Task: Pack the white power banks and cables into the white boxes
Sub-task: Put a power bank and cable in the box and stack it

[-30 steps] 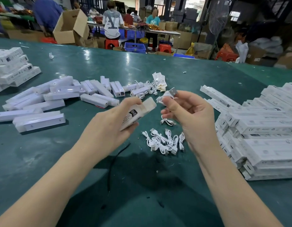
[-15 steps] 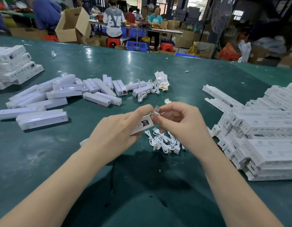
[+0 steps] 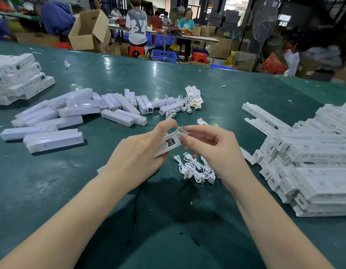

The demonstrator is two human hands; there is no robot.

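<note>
My left hand (image 3: 137, 154) grips a long white box (image 3: 167, 145) above the green table, its open end toward my right hand (image 3: 211, 147). My right hand's fingertips pinch the box's end flap (image 3: 182, 131); a cable is not visible in that hand. A small pile of coiled white cables (image 3: 197, 168) lies on the table just under my right hand. Loose white power banks (image 3: 75, 111) are scattered at the left middle. More cables (image 3: 179, 105) lie behind them.
Stacked white boxes (image 3: 313, 162) fill the right side of the table. Another stack of white boxes (image 3: 18, 78) stands at the far left. Folded leaflets (image 3: 193, 94) lie by the far cables. A black strap (image 3: 136, 202) lies near my left forearm. People work at tables beyond.
Both hands came down and closer to me with the box. The cable plug that my right hand held up at the box's mouth is gone from sight, and its fingers now pinch the flap.
</note>
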